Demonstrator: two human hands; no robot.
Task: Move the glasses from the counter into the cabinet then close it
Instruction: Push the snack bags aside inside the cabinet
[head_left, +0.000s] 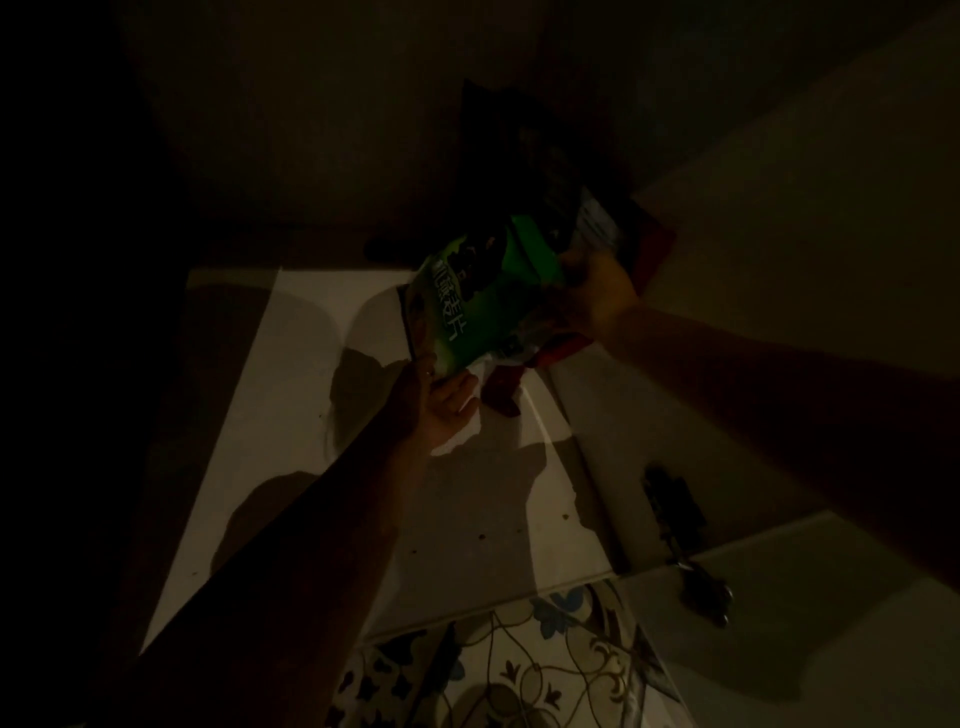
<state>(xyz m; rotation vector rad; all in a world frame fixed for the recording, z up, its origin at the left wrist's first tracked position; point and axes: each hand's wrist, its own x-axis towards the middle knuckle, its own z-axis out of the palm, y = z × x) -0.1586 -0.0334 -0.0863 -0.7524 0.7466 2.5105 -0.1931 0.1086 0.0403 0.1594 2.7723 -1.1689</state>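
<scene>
The picture is very dark and looks up into an open cabinet (311, 395) with a white shelf. No glasses show anywhere. Both my hands are raised inside it on a green snack bag (478, 296) with white lettering. My left hand (441, 405) holds the bag's lower corner from underneath, palm toward me, its fingers hidden behind the bag. My right hand (597, 296) grips the bag's right edge. Dark packets (524, 156) stand behind the bag, against the cabinet's back.
A red packet (501, 389) lies on the shelf just below the bag. The open cabinet door (779, 270) stands to the right, with a dark hinge (670, 504) on the cabinet side. Patterned wall tiles (519, 670) show at the bottom.
</scene>
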